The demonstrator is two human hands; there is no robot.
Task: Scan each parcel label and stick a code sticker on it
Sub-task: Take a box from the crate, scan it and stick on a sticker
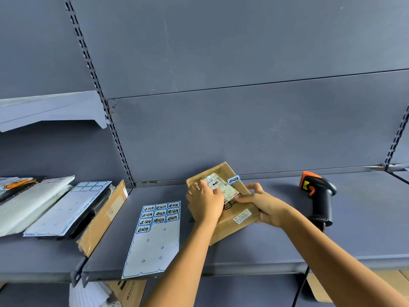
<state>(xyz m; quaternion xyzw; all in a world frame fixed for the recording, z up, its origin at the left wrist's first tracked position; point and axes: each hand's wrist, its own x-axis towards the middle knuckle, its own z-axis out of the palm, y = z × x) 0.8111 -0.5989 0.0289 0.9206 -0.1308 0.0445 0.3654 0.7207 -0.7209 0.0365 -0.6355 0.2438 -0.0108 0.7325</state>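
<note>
A brown cardboard parcel (234, 216) lies on the grey shelf (276, 240) in the middle. A white shipping label (218, 182) covers its top, and a blue-edged code sticker (234, 180) sits at the label's far right corner. My left hand (205, 202) lies over the parcel's left part, fingers on the label. My right hand (263, 204) grips the parcel's right edge, thumb on top near the label. A sticker sheet (155, 235) with several blue-edged stickers lies left of the parcel. The black and orange barcode scanner (318, 196) stands on the shelf to the right.
On the left lie white padded mailers (33, 200), a used sticker sheet (66, 209) on a dark parcel, and a flat brown box (104, 218). A slotted upright (106, 111) divides the back wall. The scanner's cable (301, 284) hangs below the shelf edge.
</note>
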